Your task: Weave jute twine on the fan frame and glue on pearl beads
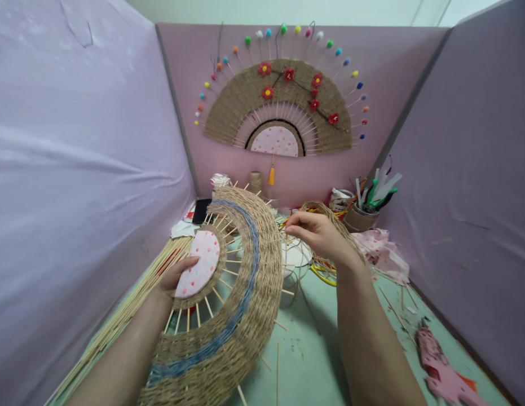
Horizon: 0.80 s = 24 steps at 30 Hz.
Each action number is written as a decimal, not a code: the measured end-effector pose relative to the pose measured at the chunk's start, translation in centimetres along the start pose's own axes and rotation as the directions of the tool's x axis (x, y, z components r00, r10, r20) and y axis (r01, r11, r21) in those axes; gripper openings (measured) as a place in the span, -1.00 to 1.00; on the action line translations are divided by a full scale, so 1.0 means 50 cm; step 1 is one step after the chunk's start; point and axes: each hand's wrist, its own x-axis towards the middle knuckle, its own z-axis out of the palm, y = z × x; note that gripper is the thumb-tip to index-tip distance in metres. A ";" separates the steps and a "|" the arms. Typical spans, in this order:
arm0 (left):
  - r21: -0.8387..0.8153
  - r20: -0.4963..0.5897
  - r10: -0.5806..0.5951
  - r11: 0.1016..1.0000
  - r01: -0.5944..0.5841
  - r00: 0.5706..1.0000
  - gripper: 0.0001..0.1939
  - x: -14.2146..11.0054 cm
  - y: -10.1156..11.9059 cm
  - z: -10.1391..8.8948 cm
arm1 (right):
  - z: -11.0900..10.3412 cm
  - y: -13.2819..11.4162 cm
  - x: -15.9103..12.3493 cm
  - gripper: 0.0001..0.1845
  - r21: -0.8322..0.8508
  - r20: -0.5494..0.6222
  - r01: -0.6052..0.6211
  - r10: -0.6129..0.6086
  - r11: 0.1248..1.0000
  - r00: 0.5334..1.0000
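My left hand grips a half-round woven fan by its pink dotted centre, thumb on the pink disc. The fan is tan jute rope with a blue band, woven over thin wooden sticks that poke out at the rim. It stands tilted above the green table. My right hand hovers at the fan's upper right edge, fingers curled in a pinch; a thin jute strand seems to run from them, but I cannot make it out clearly.
A finished fan with red flowers and coloured pom-pom sticks hangs on the pink back wall. A bundle of sticks lies at left. A cup of tools, jute coil, pink fabric and pink paper scraps lie at right.
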 end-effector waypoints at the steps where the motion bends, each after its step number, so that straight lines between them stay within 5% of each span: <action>1: -0.004 0.017 0.002 1.000 -0.002 1.000 -0.42 0.000 -0.001 -0.002 | 0.001 0.005 0.001 -0.83 0.031 0.014 -0.009 0.009 0.999 1.000; 13: -0.038 0.150 0.002 0.999 0.004 0.989 -0.42 0.003 -0.008 -0.017 | 0.002 0.047 0.006 -0.80 0.169 0.264 -0.133 0.085 0.977 0.961; 24: 0.034 0.106 -0.081 0.996 0.078 0.991 -0.43 0.004 -0.014 -0.020 | -0.019 0.042 0.002 -0.78 -0.017 0.052 -0.107 0.108 0.994 0.993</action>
